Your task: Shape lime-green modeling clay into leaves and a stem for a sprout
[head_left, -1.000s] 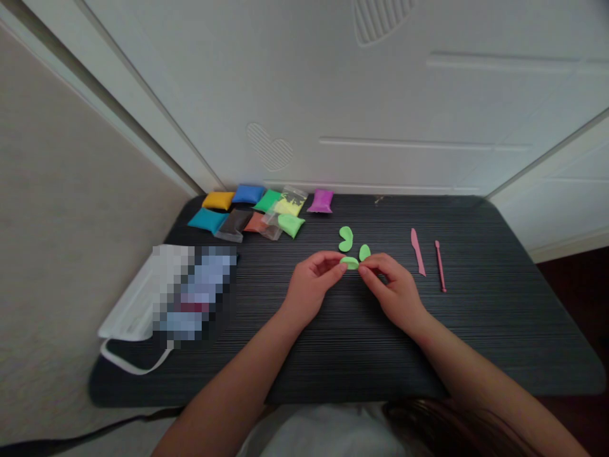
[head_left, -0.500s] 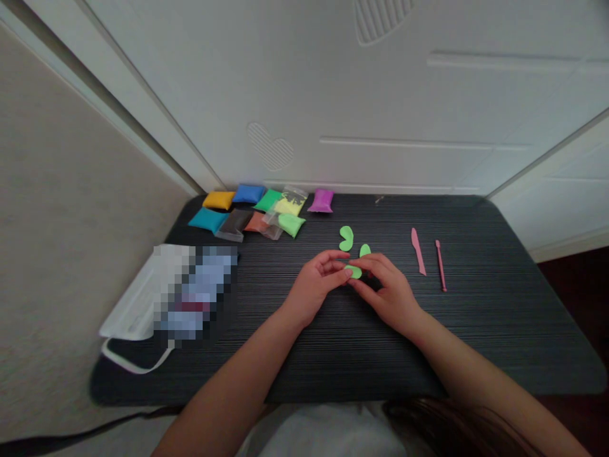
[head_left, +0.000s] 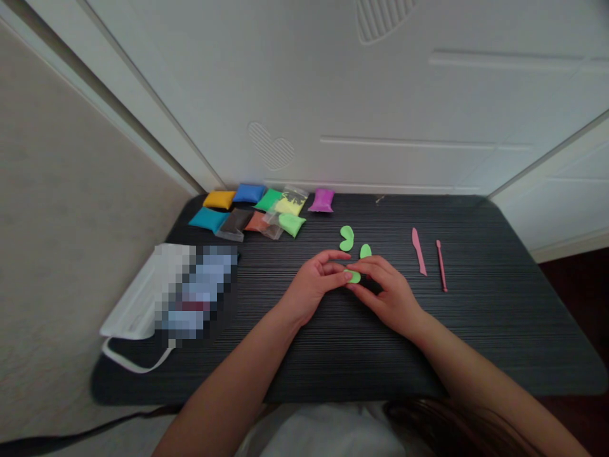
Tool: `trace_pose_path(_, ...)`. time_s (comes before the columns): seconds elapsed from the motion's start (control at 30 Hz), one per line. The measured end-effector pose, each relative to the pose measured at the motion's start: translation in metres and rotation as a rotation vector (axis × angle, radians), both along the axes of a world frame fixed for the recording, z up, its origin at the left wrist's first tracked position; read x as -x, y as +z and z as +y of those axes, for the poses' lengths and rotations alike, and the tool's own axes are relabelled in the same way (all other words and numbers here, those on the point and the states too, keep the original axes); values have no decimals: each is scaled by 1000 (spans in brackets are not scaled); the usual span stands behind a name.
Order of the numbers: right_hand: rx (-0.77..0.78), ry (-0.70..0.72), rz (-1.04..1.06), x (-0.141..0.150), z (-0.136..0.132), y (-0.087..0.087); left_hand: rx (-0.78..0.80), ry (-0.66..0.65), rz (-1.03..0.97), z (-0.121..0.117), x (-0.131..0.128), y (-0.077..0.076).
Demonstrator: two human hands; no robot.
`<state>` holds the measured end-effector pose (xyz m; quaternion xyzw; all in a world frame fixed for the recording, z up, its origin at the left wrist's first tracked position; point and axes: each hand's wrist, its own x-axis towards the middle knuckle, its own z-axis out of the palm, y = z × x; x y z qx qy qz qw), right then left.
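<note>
My left hand [head_left: 314, 287] and my right hand [head_left: 387, 292] meet over the middle of the dark ribbed table [head_left: 476, 330]. Between their fingertips they pinch a small flat piece of light green clay [head_left: 353, 276]. Just beyond the hands lie two more green clay shapes: a bean-shaped piece [head_left: 347, 238] and a smaller leaf-like piece [head_left: 365, 251], partly hidden behind my right fingers.
Several small bags of coloured clay [head_left: 259, 212] lie at the back left, a purple one [head_left: 321, 200] apart. Two pink modelling tools, a knife [head_left: 419, 251] and a thin stick [head_left: 441, 264], lie to the right. A white bag with a blurred patch [head_left: 143, 298] sits at the left edge.
Both hands have drawn a little toward me and closer together, carrying the pinched green piece lower. The other clay shapes and the tools have not moved.
</note>
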<state>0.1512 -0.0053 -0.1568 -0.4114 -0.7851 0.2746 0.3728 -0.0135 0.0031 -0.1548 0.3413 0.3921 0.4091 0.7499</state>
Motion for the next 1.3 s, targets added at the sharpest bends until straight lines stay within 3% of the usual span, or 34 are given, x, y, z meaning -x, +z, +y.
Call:
trace_pose_path(0.47,4,-9,-8,-1,0,1,-38,-19,36,2,4,2)
trace_pose_path(0.73,-6,-15,6,-2,0,2,-5,6,-65,3,6,5)
trace_pose_path(1.1,-9,-25,-4,-2,-1,3,-56,21,86,3,6,5)
trace_pose_path(1.3,3,-25,2,-2,-1,4,-17,12,-4,4,7,7)
